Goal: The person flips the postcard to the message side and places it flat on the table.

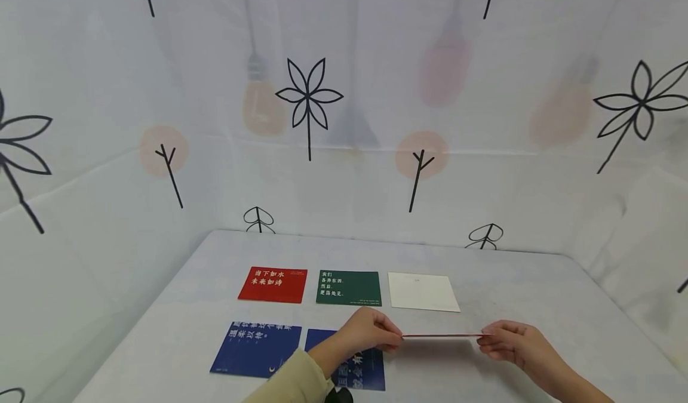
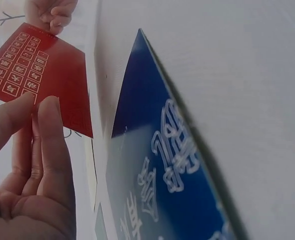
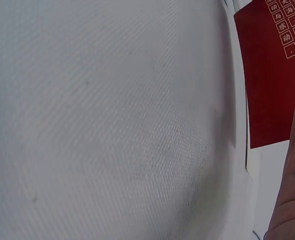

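Between both hands a red card (image 2: 62,70) with boxed pale characters is held up over the table; in the head view it appears edge-on as a thin line. My left hand (image 1: 371,329) pinches its left edge between thumb and fingers. The opposite edge is pinched by my right hand (image 1: 513,346), whose fingers show only partly in the right wrist view. Below the left forearm lies a blue card (image 1: 362,372) with white characters, partly covered by that arm. Another blue card (image 1: 258,349) lies to its left.
Farther back on the white table (image 1: 537,289) lie, in a row, a red card (image 1: 274,292), a green card (image 1: 355,292) and a cream card (image 1: 424,292). A white cloth (image 1: 349,200) printed with plants and bulbs hangs behind the table.
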A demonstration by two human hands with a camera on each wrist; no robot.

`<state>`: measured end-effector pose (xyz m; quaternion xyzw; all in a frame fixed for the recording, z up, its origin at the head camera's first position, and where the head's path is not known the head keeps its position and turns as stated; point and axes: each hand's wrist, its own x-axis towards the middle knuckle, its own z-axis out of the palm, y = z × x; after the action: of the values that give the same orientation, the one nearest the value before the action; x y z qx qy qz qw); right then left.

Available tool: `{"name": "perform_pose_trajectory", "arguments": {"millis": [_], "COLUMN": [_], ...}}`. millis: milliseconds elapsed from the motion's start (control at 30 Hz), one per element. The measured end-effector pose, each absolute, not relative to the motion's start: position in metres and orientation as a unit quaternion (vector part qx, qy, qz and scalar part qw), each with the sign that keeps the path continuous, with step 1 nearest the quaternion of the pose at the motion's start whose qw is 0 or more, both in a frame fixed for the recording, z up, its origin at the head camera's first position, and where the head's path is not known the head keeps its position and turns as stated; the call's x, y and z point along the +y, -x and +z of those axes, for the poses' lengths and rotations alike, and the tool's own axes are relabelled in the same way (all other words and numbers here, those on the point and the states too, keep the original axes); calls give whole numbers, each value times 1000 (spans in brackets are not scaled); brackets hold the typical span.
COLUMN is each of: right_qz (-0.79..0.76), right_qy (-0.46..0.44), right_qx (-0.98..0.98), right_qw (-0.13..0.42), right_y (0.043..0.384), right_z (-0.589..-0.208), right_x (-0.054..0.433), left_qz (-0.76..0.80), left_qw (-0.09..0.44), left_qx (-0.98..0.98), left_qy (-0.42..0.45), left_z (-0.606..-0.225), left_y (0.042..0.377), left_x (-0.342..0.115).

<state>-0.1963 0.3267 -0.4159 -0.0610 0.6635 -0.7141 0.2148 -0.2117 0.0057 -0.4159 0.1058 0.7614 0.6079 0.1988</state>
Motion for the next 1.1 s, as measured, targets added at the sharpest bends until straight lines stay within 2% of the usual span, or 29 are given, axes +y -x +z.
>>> {"name": "perform_pose_trajectory", "arguments": {"millis": [433, 867, 1100], "right_qz": [-671, -628, -637], "right_qy": [-15, -23, 3], "right_qx": [712, 754, 746], "right_qw": [208, 192, 193], "right_y": [194, 194, 192], "right_z": [-417, -419, -421], "right_x": [321, 317, 317], "left_qz": [601, 593, 593], "left_qw": [206, 200, 200], "left_qx": [770, 778, 777], "left_qy": [-67, -55, -66], "left_z": [-420, -419, -420], "left_y": [211, 210, 209], "left_x": [6, 7, 6]}}
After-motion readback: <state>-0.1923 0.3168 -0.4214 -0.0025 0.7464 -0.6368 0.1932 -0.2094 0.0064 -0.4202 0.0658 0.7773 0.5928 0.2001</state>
